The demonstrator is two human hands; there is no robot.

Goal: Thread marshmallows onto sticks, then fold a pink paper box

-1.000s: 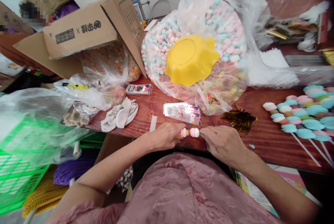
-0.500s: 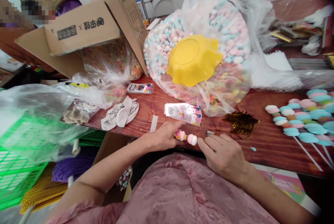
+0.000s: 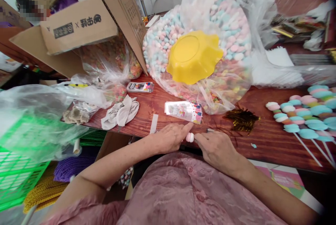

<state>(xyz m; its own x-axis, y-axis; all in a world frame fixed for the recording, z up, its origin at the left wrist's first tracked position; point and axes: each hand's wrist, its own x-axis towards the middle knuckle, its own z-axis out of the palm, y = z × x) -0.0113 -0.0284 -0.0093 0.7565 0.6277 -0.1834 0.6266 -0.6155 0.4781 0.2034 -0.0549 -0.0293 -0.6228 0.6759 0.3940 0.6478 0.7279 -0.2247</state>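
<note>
My left hand [image 3: 170, 137] and my right hand [image 3: 216, 146] meet at the near edge of the wooden table [image 3: 262, 134], both pinching a small pink and white marshmallow piece [image 3: 190, 137] on a stick. Most of the piece is hidden between my fingers. Just beyond my hands lies a stack of small printed bags [image 3: 183, 111]. A big clear bag of pastel marshmallows [image 3: 228, 25] with a yellow wavy bowl [image 3: 193, 55] on it stands behind. Several finished marshmallow skewers [image 3: 304, 113] lie at the right.
An open cardboard box [image 3: 78, 29] leans at the back left over bags of coloured candy [image 3: 115, 57]. White cloth gloves [image 3: 120, 113], gold tinsel ties [image 3: 241, 119] and a small packet [image 3: 140, 86] lie on the table. A green plastic crate [image 3: 18, 169] stands at the left.
My hands have drawn together; the marshmallow piece, earlier showing two or three beads between them, is now mostly covered by my fingers.
</note>
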